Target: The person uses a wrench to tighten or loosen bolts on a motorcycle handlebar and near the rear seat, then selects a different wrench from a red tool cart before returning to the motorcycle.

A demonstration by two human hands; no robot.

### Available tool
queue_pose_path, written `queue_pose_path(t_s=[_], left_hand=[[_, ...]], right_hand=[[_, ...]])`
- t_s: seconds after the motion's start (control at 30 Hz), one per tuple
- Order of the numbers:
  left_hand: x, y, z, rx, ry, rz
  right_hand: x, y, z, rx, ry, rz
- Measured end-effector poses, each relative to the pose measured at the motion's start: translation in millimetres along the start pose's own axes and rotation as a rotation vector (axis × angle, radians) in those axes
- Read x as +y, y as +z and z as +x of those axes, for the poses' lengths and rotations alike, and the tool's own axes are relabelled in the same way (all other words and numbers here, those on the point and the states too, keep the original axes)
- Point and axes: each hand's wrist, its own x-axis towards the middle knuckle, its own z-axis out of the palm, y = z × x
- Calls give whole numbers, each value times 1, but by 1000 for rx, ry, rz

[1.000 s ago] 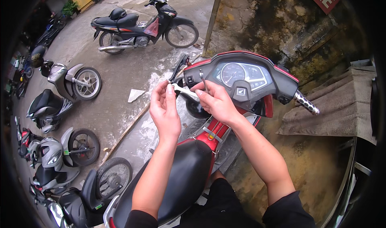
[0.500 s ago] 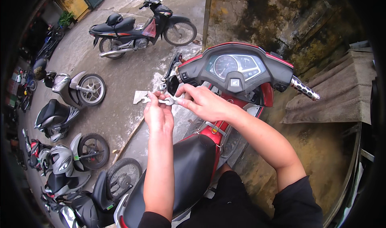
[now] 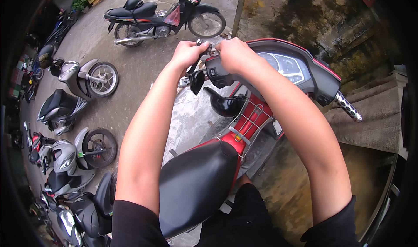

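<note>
A red motorbike stands in front of me, its dashboard facing up at me. My left hand is closed around a dark stem beside the left handlebar. At the stem's lower end is a black rounded piece that looks like a mirror. My right hand is closed beside a small metal fitting near the left switch housing. Its fingertips are mostly hidden, so what they hold does not show. No wrench can be made out clearly.
The black seat is below my arms, with a metal rack and a black helmet-like shell ahead of it. Several motorbikes are parked at left; a black one stands beyond. A stained wall and brown cloth are at right.
Both hands have moved up and forward, from holding an open-ended wrench between them to the stem and metal fitting by the left handlebar. The view has shifted slightly.
</note>
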Motion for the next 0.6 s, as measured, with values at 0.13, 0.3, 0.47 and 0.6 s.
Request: queue_pose_path(t_s=[0.13, 0.3, 0.47, 0.6], left_hand=[[-9, 8, 8, -65, -9, -213], [-7, 7, 6, -72, -36, -233], [-13, 6, 12, -66, -29, -257], [-7, 9, 8, -38, -25, -231]], right_hand=[[-4, 4, 5, -31, 77, 5], [-21, -1, -3, -63, 172, 15], [-24, -2, -2, -93, 253, 209], [-30, -3, -1, -150, 303, 286]])
